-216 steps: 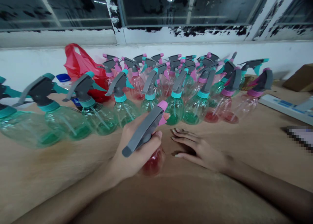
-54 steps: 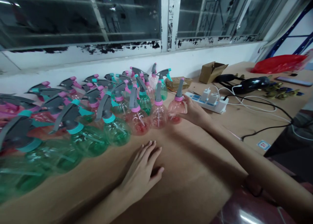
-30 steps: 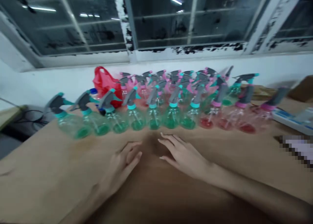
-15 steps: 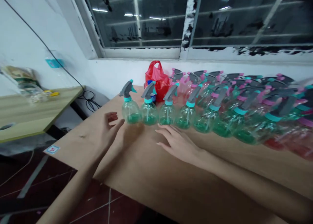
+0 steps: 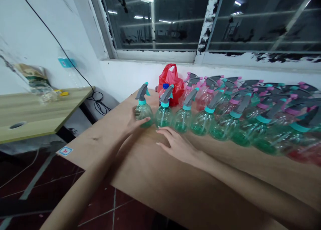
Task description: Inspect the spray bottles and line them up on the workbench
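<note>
My left hand (image 5: 135, 123) is wrapped round the lower body of a green spray bottle (image 5: 143, 110), the leftmost in the front row. That bottle stands upright on the table, with a grey trigger head, a turquoise collar and green liquid at its bottom. My right hand (image 5: 177, 144) lies on the tabletop with fingers apart, just in front of the second and third green bottles, holding nothing. A second green spray bottle (image 5: 163, 115) stands beside the held one. Further right the front row goes on with several green bottles, then red ones at the edge.
Behind the front row stand several pink-collared spray bottles (image 5: 207, 96). A red plastic bag (image 5: 175, 88) and a blue-capped bottle (image 5: 166, 86) sit at the wall. The wooden table (image 5: 160, 176) ends at the left, near another desk (image 5: 32, 116).
Earlier my left hand held a red bottle, and later my right hand held another at the row's right end. The view has swung left, and my left hand has closed on the leftmost green bottle.
</note>
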A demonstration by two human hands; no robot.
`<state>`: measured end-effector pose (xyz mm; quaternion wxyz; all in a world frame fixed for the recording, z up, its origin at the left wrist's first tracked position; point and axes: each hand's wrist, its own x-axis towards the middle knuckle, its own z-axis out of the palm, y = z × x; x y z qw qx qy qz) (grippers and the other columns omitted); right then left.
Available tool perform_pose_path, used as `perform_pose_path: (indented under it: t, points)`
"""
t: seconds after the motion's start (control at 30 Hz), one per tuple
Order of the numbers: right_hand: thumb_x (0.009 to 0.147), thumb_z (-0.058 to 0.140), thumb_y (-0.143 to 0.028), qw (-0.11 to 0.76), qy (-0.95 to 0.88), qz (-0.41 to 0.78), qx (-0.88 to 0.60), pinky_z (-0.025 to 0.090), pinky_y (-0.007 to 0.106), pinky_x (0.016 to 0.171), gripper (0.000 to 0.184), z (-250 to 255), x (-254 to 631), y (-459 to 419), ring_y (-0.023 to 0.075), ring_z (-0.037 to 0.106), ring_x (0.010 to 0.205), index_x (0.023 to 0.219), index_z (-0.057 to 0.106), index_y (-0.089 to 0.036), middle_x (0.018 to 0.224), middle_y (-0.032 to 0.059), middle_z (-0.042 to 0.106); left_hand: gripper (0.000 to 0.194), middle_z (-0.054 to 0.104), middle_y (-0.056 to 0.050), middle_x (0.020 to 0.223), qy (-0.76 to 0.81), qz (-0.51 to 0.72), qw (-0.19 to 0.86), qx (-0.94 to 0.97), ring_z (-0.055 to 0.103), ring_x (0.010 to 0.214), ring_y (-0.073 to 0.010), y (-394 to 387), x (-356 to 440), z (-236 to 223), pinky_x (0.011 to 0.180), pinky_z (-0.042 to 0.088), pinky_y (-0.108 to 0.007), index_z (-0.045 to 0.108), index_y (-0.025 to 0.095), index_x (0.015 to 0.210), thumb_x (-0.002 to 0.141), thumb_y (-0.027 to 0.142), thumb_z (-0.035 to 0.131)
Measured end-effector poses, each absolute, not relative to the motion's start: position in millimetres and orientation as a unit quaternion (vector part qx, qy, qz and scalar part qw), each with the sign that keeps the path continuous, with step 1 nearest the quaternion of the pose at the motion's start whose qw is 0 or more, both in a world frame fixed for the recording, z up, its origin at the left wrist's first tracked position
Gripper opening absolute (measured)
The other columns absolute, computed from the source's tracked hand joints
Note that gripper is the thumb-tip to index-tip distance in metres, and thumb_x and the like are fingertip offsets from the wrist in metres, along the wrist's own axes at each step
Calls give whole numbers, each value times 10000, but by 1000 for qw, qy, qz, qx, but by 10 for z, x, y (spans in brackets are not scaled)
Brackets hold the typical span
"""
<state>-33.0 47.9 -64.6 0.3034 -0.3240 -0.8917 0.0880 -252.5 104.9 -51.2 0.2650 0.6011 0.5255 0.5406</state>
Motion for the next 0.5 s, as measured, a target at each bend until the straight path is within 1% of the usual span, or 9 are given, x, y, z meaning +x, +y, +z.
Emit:
perform_pose_path:
  t: [0.1,0.13,0.17,0.2,0.3,0.37,0.43,0.5]
  points:
    - [880,492,-279,299,-890,99,-329,441,396,979,352,-651,-281,432,221,517,1150,1223,473,-201,1226,87,544,355,575,-89,1156,555,529,255,589,599,977,-228,935,-2594,-505,813,516,-427,516,159,1173,854,288,601]
    - [880,493,-279,298,-889,105,-331,433,398,988,349,-658,-261,416,218,509,1160,1221,471,-208,1227,83,545,456,580,-80,1120,563,525,255,585,595,979,-230,873,-2612,-492,831,509,-419,492,165,1174,778,274,688]
    - [878,496,-278,298,-887,110,-334,425,398,998,349,-669,-241,400,217,500,1173,1219,470,-209,1230,81,547,591,582,-65,1076,569,521,256,582,591,983,-233,802,-2621,-473,852,499,-409,465,176,1169,671,253,773]
    - [875,503,-280,299,-886,113,-337,417,397,1006,353,-683,-220,384,216,490,1185,1218,468,-205,1233,83,548,620,579,-55,1046,573,514,262,582,589,984,-235,723,-2619,-452,863,496,-404,460,181,1141,623,246,794]
    - [852,542,-336,297,-878,129,-354,429,409,993,426,-742,-146,342,228,485,1198,1240,448,-189,1262,97,541,580,561,-43,1009,581,494,277,584,591,970,-242,471,-2531,-398,882,487,-438,441,194,1079,612,285,774]
    - [819,572,-432,284,-867,155,-378,446,439,968,552,-790,-75,314,258,489,1200,1285,410,-184,1302,115,521,589,555,-37,1016,583,483,285,588,596,974,-252,319,-2397,-394,872,497,-451,412,216,1069,607,301,767]
    - [769,591,-534,269,-852,190,-406,457,477,942,711,-837,25,281,295,489,1202,1342,350,-189,1343,134,489,588,555,-43,1053,577,478,287,597,595,999,-260,191,-2207,-420,897,487,-446,408,226,1058,600,304,767]
    - [715,608,-599,267,-839,214,-423,452,514,931,840,-870,162,235,326,473,1216,1384,291,-203,1372,149,459,578,562,-58,1117,562,469,295,614,577,1061,-273,84,-1974,-464,912,484,-438,404,235,1115,651,327,736]
